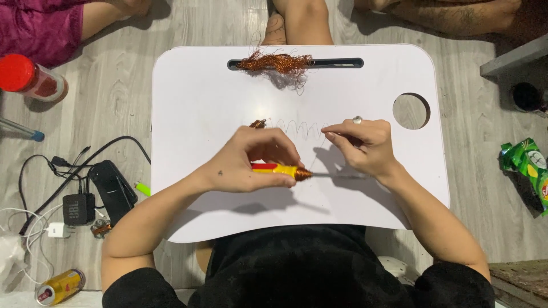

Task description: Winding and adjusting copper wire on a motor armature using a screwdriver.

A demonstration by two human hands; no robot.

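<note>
Gripping a yellow-and-red screwdriver (277, 169) near the middle of the white lap table (194, 102), the left hand (251, 162) is clenched around the handle, with copper wire wound in a coil (302, 174) where handle meets shaft. The right hand (365, 145) pinches the fine wire strand (302, 128) between thumb and fingertips; the strand runs in loose loops leftward to a small copper bobbin (258, 123) lying just beyond the left hand. By the look of it, winding wire onto the shaft is the step in hand; adding turns would call for the strand kept taut while the tool turns. A tangle of copper wire (277, 61) sits on the slot at the table's far edge, well apart from both hands. The round hole (411, 110) lies near the right edge, beside the right hand. Bare tabletop lies left of the hands and toward the near edge. Off the table, on the floor (114, 97), are a red-capped bottle (28, 78), cables and chargers (80, 194), a gold can (60, 286) and a green snack bag (528, 165).
</note>
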